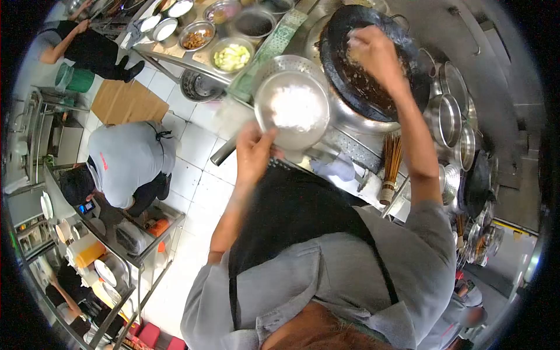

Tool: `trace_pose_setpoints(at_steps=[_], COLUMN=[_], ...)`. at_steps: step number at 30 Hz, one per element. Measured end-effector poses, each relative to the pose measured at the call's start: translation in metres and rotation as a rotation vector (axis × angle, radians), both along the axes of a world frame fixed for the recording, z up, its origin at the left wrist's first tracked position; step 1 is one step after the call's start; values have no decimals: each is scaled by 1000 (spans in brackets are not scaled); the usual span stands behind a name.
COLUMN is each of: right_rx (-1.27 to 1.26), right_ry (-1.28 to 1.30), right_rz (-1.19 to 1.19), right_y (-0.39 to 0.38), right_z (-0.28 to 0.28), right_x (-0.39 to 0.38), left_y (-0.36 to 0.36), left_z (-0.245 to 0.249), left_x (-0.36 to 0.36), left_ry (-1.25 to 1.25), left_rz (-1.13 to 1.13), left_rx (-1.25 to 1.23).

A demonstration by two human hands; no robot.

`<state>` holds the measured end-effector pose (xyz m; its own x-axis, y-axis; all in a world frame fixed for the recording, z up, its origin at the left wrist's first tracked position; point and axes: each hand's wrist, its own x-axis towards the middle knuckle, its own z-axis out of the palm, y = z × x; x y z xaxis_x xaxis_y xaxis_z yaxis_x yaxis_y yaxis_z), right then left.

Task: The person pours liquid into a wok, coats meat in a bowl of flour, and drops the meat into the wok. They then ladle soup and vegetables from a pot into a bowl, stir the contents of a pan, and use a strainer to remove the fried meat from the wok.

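Note:
My left hand [254,153] is closed on the near rim of a shiny round steel bowl [269,125], whose inside is washed out by glare. Behind that bowl shows the rim of a perforated strainer [291,63]. A thick metal handle [223,153] sticks out left of my hand; what it belongs to is hidden. Over a large black wok [338,96] is my right hand [373,52], its fingers pinched together. Something pale shows at the fingertips, too blurred to name. Dark brown liquid or residue [373,93] lies in the wok.
Bowls of ingredients, including chopped pale-green pieces [231,58], stand on the counter at upper left. A bamboo brush [391,166] and a folded cloth [332,169] lie before the stove. Steel pans [446,119] hang at right. A co-worker [131,157] bends over at left.

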<state>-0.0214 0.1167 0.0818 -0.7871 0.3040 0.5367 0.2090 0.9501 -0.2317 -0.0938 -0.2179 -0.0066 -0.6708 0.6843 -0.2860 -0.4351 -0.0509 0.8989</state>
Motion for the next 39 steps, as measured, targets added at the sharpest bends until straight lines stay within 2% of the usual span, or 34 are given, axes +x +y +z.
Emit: trace_pose_setpoints(at_steps=[2,4,5,7,10,13,16,20,23,26,30,34,38,39], right_rx=[-133,-335,-360,-298,-292,-342,-174,-117,-214,-942,-1202,-1584,-1367,-1058], right_ry=[-150,-272,-237,-311,-292,-351,-234,-322,-197,-183,-116,169,62,32], right_rz=[176,180,251,133,32,108,183,162,120,11,-92,78,102,99], right_y=[-55,-100,-108,-126,-128,-124,-136,-145,-138,-118,-115,-109,-106,-108], right_z=[-4,-25,-48,-43,-53,-47,-50,-58,-56,-57,-44,-34,-65,-74], right_x=[6,9,9,8,14,29,39,46,56,60,52,51,49,50], left_y=[5,10,12,16,20,20,20,21,21,24,26,26,25,25], left_z=[-8,-7,-7,-13,-16,-14,-6,-19,-21,-27,-33,-35,-32,-29], left_x=[-4,-5,-5,-3,0,-2,-6,-9,-10,-6,4,8,6,4], left_ry=[24,56,72,100,123,110,69,73,36,24,18,14,33,35], left_rz=[-36,-58,-69,-85,-108,-112,-117,-118,-95,-107,-169,-178,-195,-191], left_rx=[-3,14,23,41,84,89,83,74,72,68,66,89,86,83])
